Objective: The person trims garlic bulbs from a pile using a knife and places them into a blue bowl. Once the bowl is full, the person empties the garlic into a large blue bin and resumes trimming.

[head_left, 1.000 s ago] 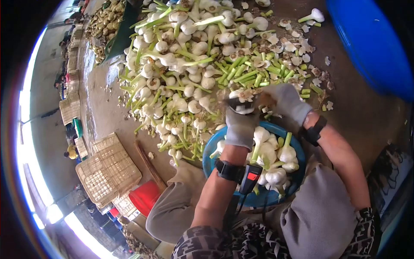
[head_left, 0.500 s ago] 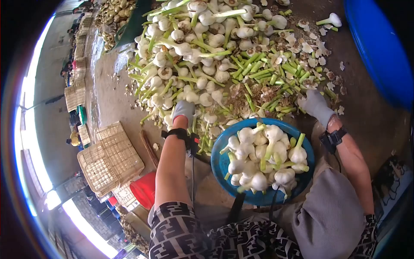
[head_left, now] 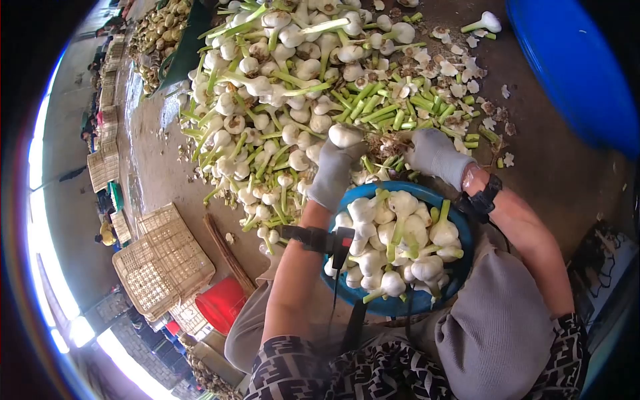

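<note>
My left hand (head_left: 339, 167), in a grey glove, is closed around a white garlic bulb (head_left: 345, 136) above the blue basin's far edge. Just right of it, my right hand (head_left: 437, 153), also gloved, has its fingers pressed together beside the brown root scraps (head_left: 387, 147); what they hold, if anything, is too small to make out. Trimmed bulbs with short green stems (head_left: 400, 233) fill the blue basin (head_left: 465, 267) between my knees. Beyond my hands a large heap of garlic (head_left: 267, 87) lies on the floor, with cut green stems (head_left: 380, 107) at its right.
At the left stand a cream plastic crate (head_left: 163, 260) and a red container (head_left: 222, 303), with a wooden stick (head_left: 227, 253) beside them. A big blue tub (head_left: 577, 67) is at the upper right. A single bulb (head_left: 490, 22) lies near it.
My left hand has moved right from the heap and now holds a bulb. My right hand has come left toward it, and the view has shifted slightly.
</note>
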{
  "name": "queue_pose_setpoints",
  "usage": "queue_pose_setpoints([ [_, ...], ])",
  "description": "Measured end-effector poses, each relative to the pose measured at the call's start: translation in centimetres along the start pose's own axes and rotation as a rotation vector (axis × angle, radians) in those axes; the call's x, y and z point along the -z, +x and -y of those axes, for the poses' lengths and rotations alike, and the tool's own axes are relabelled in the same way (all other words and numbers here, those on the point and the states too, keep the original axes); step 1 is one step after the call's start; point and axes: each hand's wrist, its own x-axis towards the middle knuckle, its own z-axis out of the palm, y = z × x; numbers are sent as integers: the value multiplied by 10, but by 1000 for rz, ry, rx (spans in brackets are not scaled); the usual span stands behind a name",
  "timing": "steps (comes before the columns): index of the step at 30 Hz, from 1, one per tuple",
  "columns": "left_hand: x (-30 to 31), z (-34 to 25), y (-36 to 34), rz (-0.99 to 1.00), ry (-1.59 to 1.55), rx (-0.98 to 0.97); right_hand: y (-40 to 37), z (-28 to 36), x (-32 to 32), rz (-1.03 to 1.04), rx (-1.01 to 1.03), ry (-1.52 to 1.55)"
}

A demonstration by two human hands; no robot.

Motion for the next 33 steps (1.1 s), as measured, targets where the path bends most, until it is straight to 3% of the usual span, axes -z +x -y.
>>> queue_pose_setpoints([
  [1, -2, 2, 3, -63, 70, -76, -1, -2, 1, -3, 8, -20],
  [3, 13, 32, 19, 72, 460, -619, -5, 0, 6, -85, 172, 21],
  [6, 12, 60, 15, 141, 552, -438, -12, 14, 15, -201, 368, 101],
  [7, -2, 28, -1, 184, 780, -463, -11, 18, 16, -218, 396, 110],
  [10, -7, 13, -14, 308, 986, -612, -13, 18, 23, -192, 410, 149],
  [13, -28, 11, -25, 133, 395, -95, -7, -1, 22, -121, 385, 67],
  [14, -35, 10, -26, 2, 144, 40, -4, -13, 19, -99, 239, 66],
  [16, -41, -7, -38, -22, 440, -260, 6, -45, 14, -54, -52, 72],
  [17, -31, -9, -36, 32, 943, -749, 2, -73, 6, -129, -154, 55],
  [18, -28, -16, -35, 54, 823, -528, 2, -91, 5, -195, -234, 20],
  [19, -29, -27, -38, 89, 691, -303, -8, -87, 10, -270, -189, 31],
  [20, -35, -34, -38, 137, 554, -92, -16, -80, 14, -167, -226, 363],
  [21, -44, -35, -36, 158, 495, -111, -13, -63, 23, -78, -244, 691],
  [22, -46, -31, -25, 305, 462, -216, -10, -46, 26, 29, -259, 1025],
  [24, -60, -42, -24, 291, 344, -41, -3, -26, 24, 68, -131, 1478],
  [25, -61, -31, -21, 181, 202, -68, -9, -13, 34, 88, -188, 1552],
  [26, -65, -27, -22, 42, -13, -62, -4, -13, 35, 49, -127, 1477],
  [28, -75, -23, -24, -158, -343, 149, -1, -12, 28, -13, -25, 1329],
  [29, -77, -20, -24, 16, -554, 224, -3, -14, 28, -61, 115, 1188],
  [31, -77, -9, -21, 381, -972, 364, -3, -10, 33, 11, 8, 931],
  [33, -69, 5, -8, 334, -810, 425, -7, -7, 43, 13, -4, 737],
])
